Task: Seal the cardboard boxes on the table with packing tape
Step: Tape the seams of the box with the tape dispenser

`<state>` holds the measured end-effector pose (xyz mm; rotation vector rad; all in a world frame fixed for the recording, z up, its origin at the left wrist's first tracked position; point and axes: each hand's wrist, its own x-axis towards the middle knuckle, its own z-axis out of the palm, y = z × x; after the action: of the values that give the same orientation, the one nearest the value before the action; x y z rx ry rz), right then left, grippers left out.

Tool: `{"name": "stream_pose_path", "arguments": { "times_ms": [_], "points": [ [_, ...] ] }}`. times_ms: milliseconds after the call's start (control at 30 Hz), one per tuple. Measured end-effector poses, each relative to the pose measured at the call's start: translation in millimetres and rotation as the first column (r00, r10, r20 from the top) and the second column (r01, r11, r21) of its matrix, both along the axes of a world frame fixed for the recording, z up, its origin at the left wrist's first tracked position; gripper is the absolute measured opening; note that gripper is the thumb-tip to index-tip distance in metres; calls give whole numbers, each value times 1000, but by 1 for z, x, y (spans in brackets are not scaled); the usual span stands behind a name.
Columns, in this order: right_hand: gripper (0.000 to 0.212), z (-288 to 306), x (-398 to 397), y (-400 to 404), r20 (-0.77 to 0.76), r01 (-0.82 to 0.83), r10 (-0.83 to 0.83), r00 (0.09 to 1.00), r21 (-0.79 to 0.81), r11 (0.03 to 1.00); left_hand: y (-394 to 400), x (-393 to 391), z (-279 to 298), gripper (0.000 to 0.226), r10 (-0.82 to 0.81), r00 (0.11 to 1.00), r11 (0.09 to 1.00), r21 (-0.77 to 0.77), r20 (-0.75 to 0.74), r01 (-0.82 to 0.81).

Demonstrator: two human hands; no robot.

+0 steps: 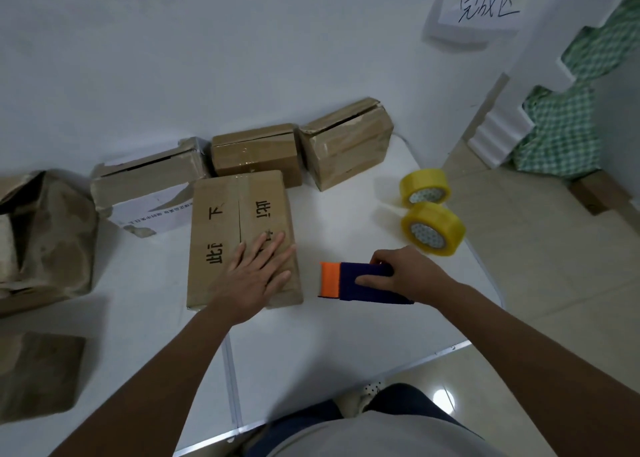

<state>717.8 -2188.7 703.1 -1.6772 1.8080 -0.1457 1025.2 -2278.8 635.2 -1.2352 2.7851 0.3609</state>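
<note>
- Cardboard box (pixel 242 238) lies mid-table, its long axis and seam running twelve to six.
- Left hand (pixel 258 276) presses flat, fingers straight, on its near right corner.
- Right hand (pixel 403 276) grips the tape dispenser (pixel 349 281) at the box's three o'clock, orange end facing it.

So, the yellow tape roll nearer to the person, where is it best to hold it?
Grip the nearer tape roll across its outer yellow band, coming from above. It stands on edge with its core hole facing the person, so the curved top is free. The right hand is closest.
</note>
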Motion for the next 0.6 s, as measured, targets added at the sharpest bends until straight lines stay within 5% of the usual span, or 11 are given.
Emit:
{"name": "stream_pose_path", "arguments": {
  "times_ms": [233,600],
  "points": [
    [50,6,-4,-10,-118,-61,58,991,-24,998,1,0,1,62,13,1000,1000,3,-4,-13],
    [54,-39,36,-13,-176,177,-184,967,-55,983,15,-12,0,70,155,988,988,-8,-1,-155]
  ]
}}
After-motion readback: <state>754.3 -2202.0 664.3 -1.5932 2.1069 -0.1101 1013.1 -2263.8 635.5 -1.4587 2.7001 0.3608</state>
